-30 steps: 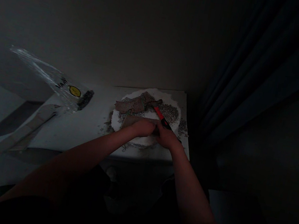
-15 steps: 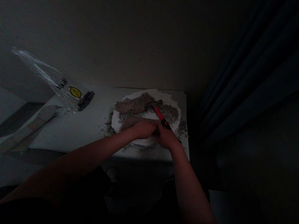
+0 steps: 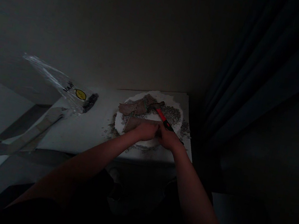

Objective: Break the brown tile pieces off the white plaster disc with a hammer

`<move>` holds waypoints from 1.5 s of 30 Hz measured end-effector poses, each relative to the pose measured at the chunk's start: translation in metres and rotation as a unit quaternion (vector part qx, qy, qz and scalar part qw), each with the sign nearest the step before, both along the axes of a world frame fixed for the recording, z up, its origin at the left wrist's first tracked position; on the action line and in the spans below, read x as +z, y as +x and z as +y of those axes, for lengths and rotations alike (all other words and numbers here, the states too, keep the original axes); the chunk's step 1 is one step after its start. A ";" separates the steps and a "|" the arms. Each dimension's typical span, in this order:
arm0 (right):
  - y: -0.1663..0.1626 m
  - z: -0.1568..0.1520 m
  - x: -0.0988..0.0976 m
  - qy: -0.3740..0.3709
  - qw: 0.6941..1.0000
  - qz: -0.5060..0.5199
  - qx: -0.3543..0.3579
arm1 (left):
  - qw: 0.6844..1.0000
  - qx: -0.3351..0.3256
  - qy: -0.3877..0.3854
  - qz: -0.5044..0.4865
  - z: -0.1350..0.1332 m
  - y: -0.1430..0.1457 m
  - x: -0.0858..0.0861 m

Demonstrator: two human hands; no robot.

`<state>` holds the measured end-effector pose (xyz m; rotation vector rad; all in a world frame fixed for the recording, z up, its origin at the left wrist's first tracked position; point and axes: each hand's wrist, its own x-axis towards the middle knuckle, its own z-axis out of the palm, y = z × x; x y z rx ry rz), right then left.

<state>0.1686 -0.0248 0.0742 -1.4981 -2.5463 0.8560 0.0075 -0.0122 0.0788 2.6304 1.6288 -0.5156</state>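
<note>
In the head view, the person's left hand [image 3: 147,131] and right hand [image 3: 168,137] come together over a round white mat [image 3: 119,122] on a pale table [image 3: 85,129]. The left hand's fingers look curled at a flat brownish piece [image 3: 132,123], which lies at the near part of the mat; whether they grip it cannot be told in the dim light. The right hand is just beside the left, over the lower part of a red-and-black hammer [image 3: 161,113]; how far open it is and whether it holds anything cannot be told. Beyond lie torn brown pieces [image 3: 134,107], with grey grit [image 3: 173,114] right of the hammer's head. A clear plastic bag [image 3: 52,73] with a yellow mark is at the table's left.
</note>
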 end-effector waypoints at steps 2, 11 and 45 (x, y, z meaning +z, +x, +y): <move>0.000 -0.001 0.001 -0.003 1.000 0.005 -0.001 | 1.000 0.005 -0.001 0.003 0.000 0.001 0.000; 0.001 -0.001 0.001 0.002 1.000 0.020 -0.003 | 0.999 0.035 -0.017 0.010 0.001 0.002 -0.001; -0.001 0.002 -0.006 -0.001 1.000 0.020 0.002 | 1.000 0.024 0.007 -0.009 -0.005 0.001 0.002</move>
